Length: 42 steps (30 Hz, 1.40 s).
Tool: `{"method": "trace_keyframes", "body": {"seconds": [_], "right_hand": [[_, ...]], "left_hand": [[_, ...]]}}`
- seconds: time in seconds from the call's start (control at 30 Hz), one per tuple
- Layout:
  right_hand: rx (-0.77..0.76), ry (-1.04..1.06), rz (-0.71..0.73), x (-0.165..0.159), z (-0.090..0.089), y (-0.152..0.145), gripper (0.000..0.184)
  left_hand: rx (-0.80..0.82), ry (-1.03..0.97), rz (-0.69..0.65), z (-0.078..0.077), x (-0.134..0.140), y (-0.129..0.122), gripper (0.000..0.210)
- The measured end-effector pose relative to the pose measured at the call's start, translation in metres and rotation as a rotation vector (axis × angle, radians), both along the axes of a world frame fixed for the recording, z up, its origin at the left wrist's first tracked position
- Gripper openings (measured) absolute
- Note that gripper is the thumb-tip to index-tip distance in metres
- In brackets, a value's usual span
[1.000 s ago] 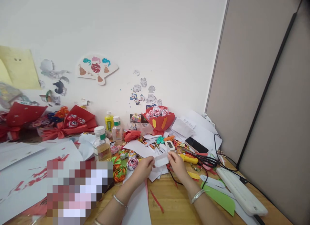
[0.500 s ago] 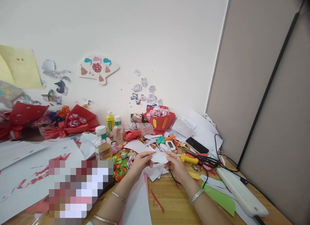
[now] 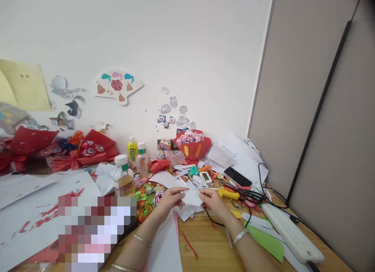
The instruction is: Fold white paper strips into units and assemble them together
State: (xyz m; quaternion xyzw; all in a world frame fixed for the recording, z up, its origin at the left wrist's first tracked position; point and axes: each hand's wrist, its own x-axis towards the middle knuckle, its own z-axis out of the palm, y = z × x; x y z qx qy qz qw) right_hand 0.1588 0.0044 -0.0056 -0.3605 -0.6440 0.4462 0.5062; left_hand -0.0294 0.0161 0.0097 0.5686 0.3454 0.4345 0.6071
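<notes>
Over a cluttered wooden table (image 3: 211, 240) by a white wall (image 3: 211, 49), your left hand (image 3: 170, 200) and right hand (image 3: 213, 201) each pinch one end of a small white paper piece (image 3: 191, 198), held between them above loose paper scraps (image 3: 185, 214), its long axis running hand to hand, neither nearer.

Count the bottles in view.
3. Yellow bottle at the back; clear white-capped bottle just right of it, slightly nearer; part-filled white-capped bottle with amber liquid, nearest the camera, left of both. More could be hidden.
</notes>
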Motion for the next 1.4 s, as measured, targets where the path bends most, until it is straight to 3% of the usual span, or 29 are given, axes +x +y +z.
{"method": "trace_keyframes", "body": {"seconds": [0.27,0.4,0.6,0.8,0.97,1.4], "right_hand": [[-0.061,0.174,-0.058,-0.007,-0.003,-0.001,0.029],[0.043,0.076,-0.092,-0.005,-0.002,-0.002,0.022],[0.203,-0.109,-0.114,-0.004,-0.001,-0.005,0.018],[0.132,-0.153,-0.097,-0.003,-0.004,-0.007,0.029],[0.196,-0.282,-0.054,-0.004,0.0,-0.01,0.025],[0.123,-0.236,-0.069,-0.003,-0.005,-0.004,0.022]], "left_hand": [[-0.007,-0.099,0.028,0.001,-0.001,-0.001,0.03],[-0.044,-0.042,-0.014,0.005,0.003,-0.007,0.034],[-0.038,0.225,0.006,0.007,0.006,-0.012,0.042],[0.09,0.314,0.029,0.007,0.005,-0.012,0.038],[0.19,0.367,0.02,0.008,0.008,-0.015,0.037],[0.157,0.332,0.015,0.005,0.009,-0.013,0.036]]}}
